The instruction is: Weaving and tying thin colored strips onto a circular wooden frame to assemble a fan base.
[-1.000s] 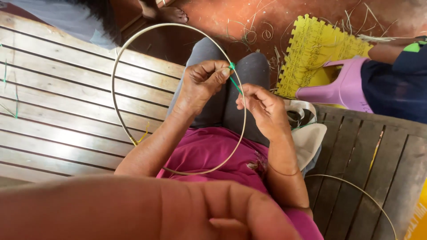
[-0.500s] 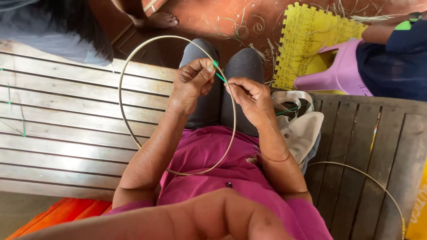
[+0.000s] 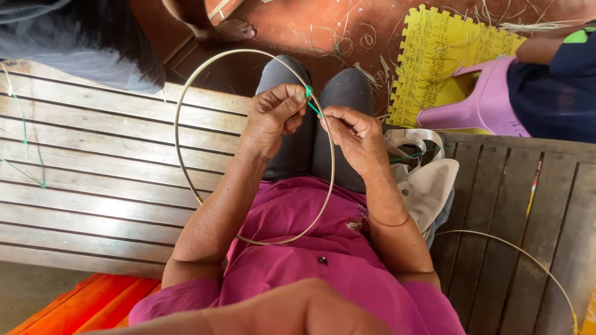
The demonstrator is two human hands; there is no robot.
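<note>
A slatted wooden bench (image 3: pixel 93 167) spans the scene above a reddish floor; you sit on it, knees toward 12 o'clock. Your left hand (image 3: pixel 270 118) closes on the thin cane hoop (image 3: pixel 180 111) at its 1 o'clock edge, thumb and fingers pinching the rim. Your right hand (image 3: pixel 354 133), just beside it at 3 o'clock, pinches a green strip (image 3: pixel 312 102) running to the rim. The hoop stands over your lap. A beige bag (image 3: pixel 428 186) lies at 3 o'clock; a second hoop (image 3: pixel 528 254) lies at 4 o'clock.
</note>
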